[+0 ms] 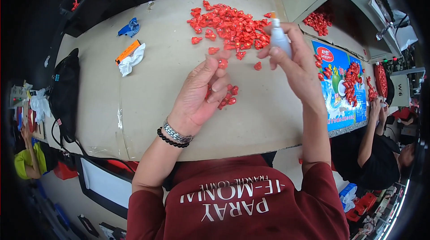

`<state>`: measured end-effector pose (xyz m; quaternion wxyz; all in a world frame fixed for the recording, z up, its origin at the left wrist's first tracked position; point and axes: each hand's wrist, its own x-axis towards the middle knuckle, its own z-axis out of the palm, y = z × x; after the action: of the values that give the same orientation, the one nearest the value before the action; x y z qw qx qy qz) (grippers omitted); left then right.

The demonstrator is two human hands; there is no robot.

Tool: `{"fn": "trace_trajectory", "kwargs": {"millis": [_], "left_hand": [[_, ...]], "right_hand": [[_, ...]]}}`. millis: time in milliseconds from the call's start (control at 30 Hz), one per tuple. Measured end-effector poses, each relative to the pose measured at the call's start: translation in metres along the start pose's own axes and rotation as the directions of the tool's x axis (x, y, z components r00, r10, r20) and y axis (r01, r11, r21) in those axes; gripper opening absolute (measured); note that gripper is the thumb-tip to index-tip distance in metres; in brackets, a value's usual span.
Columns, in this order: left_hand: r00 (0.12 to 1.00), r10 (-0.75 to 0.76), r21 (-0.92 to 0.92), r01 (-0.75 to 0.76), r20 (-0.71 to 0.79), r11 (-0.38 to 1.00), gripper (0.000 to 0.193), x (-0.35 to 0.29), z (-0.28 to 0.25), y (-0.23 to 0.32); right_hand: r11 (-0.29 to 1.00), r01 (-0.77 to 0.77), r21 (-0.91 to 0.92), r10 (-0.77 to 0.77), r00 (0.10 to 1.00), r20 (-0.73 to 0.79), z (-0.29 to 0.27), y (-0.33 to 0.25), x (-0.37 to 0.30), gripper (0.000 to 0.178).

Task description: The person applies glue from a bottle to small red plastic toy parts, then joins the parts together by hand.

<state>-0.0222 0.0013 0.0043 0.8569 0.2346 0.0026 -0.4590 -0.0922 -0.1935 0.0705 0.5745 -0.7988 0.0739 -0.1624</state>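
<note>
I am holding a small white bottle [280, 38] upright in my right hand [293, 63] over the tabletop [148, 92], its long axis running nearly vertical and its narrow top pointing away from me.

The bottle is pale, slim and plastic, and my right fingers are wrapping closed around its lower half, hiding the base. My left hand [201, 94] is lying palm up and half curled beside it, pinching one small red plastic piece [222, 63] at the fingertips and cupping a few more red pieces [227, 96]. Just beyond both hands a heap of red pieces [228, 25] is spreading across the cardboard-covered surface. Farther left are lying a blue clip [130, 27], a crumpled white cloth [131, 60] and a black bag [66, 87]. At the right, another person's arm [371, 128] is reaching toward a printed sheet [340, 83] carrying more red pieces.
</note>
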Motion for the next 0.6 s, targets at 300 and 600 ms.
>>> {"fn": "trace_trajectory", "kwargs": {"millis": [300, 600], "left_hand": [[0.997, -0.010, -0.055, 0.006, -0.079, 0.998, 0.021, -0.001, 0.008, 0.006], [0.997, -0.027, -0.073, 0.022, -0.070, 0.997, 0.020, 0.002, -0.003, -0.002]], "right_hand": [[0.967, 0.108, 0.230, -0.080, 0.989, -0.125, 0.021, 0.010, 0.001, 0.028], [0.805, 0.282, 0.522, -0.179, 0.954, -0.239, 0.009, 0.033, -0.005, 0.021]]}}
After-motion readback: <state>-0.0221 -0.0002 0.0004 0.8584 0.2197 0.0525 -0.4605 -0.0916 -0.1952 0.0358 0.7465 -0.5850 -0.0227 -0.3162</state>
